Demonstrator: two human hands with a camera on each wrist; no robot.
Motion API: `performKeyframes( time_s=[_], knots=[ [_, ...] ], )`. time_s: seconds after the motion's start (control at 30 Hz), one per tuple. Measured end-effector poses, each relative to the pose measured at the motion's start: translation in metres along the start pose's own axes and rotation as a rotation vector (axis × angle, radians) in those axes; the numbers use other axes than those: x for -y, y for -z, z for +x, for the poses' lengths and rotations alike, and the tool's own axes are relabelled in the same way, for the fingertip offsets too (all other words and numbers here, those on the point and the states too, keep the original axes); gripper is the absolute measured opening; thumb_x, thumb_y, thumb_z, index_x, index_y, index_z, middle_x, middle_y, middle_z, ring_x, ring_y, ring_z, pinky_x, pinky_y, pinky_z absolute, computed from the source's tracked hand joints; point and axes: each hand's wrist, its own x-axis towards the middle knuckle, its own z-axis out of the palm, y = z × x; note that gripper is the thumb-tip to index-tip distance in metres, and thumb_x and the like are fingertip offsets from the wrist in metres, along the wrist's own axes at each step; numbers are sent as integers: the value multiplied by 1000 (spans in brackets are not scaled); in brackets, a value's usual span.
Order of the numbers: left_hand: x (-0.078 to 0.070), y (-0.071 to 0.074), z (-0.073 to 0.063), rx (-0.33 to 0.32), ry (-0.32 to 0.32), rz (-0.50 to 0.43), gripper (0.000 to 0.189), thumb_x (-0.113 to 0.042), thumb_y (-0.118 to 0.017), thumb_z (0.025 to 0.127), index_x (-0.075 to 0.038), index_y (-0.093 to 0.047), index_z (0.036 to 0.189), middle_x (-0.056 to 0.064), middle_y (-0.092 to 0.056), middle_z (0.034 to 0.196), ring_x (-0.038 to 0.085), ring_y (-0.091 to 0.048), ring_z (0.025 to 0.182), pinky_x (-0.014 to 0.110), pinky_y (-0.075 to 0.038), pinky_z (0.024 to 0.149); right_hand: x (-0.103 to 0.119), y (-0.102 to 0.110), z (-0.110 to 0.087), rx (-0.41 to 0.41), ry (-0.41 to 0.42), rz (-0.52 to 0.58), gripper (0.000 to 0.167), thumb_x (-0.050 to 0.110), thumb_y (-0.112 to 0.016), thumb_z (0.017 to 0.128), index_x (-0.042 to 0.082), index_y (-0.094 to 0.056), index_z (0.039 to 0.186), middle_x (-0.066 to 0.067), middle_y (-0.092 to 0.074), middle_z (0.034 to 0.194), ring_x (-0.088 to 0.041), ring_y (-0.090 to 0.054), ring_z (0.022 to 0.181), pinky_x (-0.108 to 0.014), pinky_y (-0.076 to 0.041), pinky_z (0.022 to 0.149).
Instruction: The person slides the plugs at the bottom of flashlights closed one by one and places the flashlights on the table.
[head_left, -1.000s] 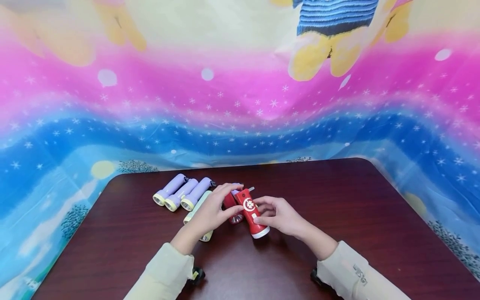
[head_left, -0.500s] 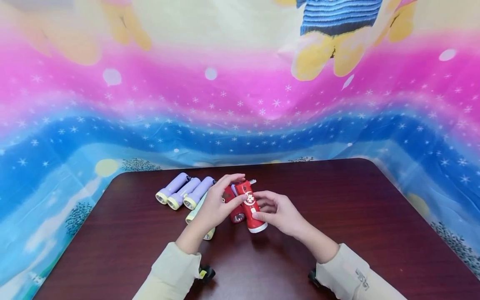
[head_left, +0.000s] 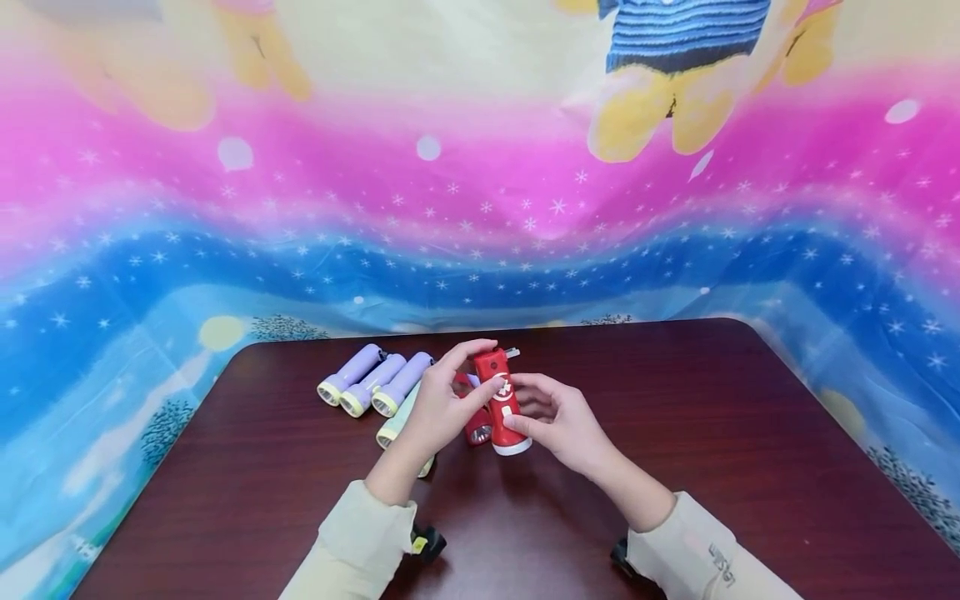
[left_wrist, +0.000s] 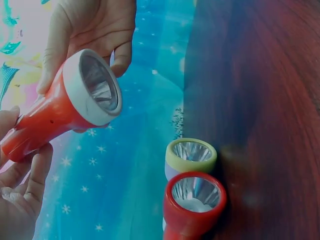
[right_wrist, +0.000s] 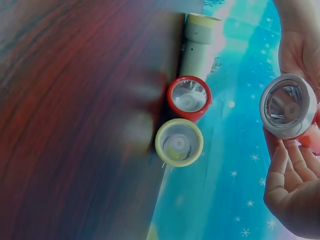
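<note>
Red torch (head_left: 500, 417) is being held above the table (head_left: 712, 400), axis running 11-to-5, lens (left_wrist: 101, 85) at 5. Left hand (head_left: 442, 402) is pinching its tail (head_left: 491, 362) from 9; right hand (head_left: 570, 427), fingers (head_left: 538, 383) half-curled, is gripping nearer the lens from 3.

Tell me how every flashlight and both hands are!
White-rimmed red flashlight: held, prongs out, looks unlit.
Left hand: gripping it.
Right hand: gripping it.
Red-rimmed flashlight: lying down, looks unlit.
Three purple flashlights: lying side by side.
Fourth purple flashlight: lying down, looks unlit.
Pale green flashlights: lying, partly hidden.
</note>
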Motion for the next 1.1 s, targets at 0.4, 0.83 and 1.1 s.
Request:
performKeyframes(
  time_s=[0.4, 0.83, 1.1],
  knots=[
    [-8, -1, 2, -6, 10, -65, 56, -13, -74, 89, -18, -52, 140, 9, -66, 122, 26, -67, 102, 28, -59, 83, 8, 0, 1, -52, 33, 6, 52, 4, -77, 84, 3, -59, 132, -21, -71, 111, -24, -71, 94, -25, -58, 84],
    [-12, 1, 1, -9, 11, -62, 54, -14, -74, 89, -22, -54, 139, 8, -65, 122, 23, -66, 101, 35, -59, 84, 12, -6, -2, -83, -6, 20, 52, 7, -78, 84, 5, -59, 132, -20, -71, 113, -26, -70, 97, -26, -58, 85],
    [-12, 2, 3, 38, 8, -44, 53, -14, -73, 90, -20, -54, 139, 7, -63, 128, 25, -64, 104, 39, -59, 84, 11, -7, -3, -91, -13, 26, 53, 6, -78, 83, 4, -59, 132, -20, -71, 112, -26, -70, 96, -25, -58, 84]
  ],
)
